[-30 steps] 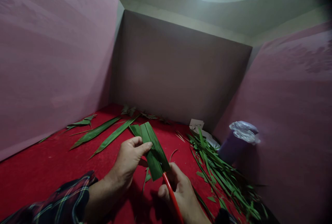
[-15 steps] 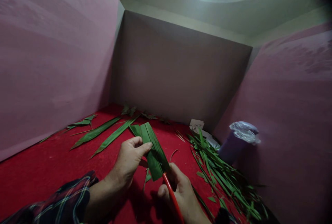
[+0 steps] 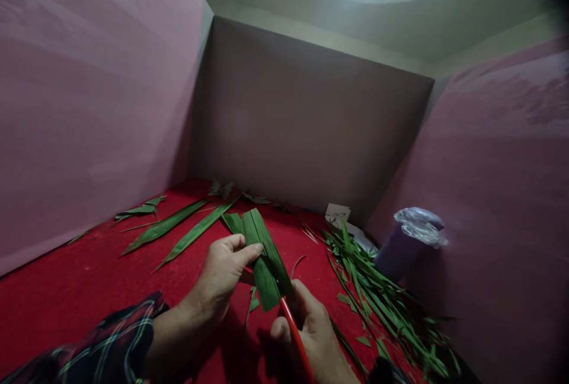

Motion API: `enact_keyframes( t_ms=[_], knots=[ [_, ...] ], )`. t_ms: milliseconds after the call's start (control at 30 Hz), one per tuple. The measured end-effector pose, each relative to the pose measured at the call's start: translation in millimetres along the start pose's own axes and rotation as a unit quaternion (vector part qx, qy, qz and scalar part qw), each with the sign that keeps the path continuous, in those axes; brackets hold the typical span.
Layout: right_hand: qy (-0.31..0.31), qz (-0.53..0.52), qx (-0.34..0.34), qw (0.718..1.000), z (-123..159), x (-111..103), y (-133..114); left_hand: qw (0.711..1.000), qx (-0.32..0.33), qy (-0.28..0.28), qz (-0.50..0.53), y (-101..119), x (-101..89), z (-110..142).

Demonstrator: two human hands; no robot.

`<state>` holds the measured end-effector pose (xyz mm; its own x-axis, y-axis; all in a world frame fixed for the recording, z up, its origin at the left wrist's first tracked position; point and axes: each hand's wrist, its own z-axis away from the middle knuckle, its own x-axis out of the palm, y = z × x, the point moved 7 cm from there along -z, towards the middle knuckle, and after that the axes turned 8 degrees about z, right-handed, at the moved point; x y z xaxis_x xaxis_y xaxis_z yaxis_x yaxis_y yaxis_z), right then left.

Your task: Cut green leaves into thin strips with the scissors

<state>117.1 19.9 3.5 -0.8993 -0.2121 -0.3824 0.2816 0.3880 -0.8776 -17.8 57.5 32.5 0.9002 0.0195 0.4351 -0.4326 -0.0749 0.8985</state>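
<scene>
My left hand [image 3: 229, 268] pinches a broad green leaf piece [image 3: 265, 253] between thumb and fingers. The leaf is folded or split lengthwise along its middle, with straight-cut ends. Low in the view, my right hand [image 3: 313, 325] is wrapped round a slim red-handled tool [image 3: 296, 333]. The tool's front end meets the lower right part of the leaf, which hides its tip, so its exact kind is unclear. Right-hand fingers also lie close to the leaf's lower right edge. Behind the left hand, another short leaf piece [image 3: 232, 223] shows.
Long leaves [image 3: 195, 236] lie on the red cloth [image 3: 89, 301] to the left. A heap of narrow green leaves [image 3: 377, 289] spreads at right, beside a purple container [image 3: 402, 248] topped with clear plastic. White paper [image 3: 338, 213] lies near the back wall. Pink walls stand on both sides.
</scene>
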Motion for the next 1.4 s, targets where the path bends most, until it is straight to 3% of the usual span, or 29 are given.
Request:
enact_keyframes(
  t_ms=[367,1000,1400],
  knots=[
    [-0.014,-0.093,0.067,0.993,-3.1,2.8,6.0,1.000,-0.012,-0.013,0.001,-0.5,1.0,-2.3],
    [-0.007,-0.098,0.059,0.993,-1.7,3.8,11.1,0.999,-0.023,-0.039,-0.016,-6.8,-0.1,-6.7],
    [-0.014,-0.101,0.022,0.995,-2.5,4.6,11.7,0.999,0.002,-0.032,-0.002,7.7,1.3,-4.8]
  ],
)
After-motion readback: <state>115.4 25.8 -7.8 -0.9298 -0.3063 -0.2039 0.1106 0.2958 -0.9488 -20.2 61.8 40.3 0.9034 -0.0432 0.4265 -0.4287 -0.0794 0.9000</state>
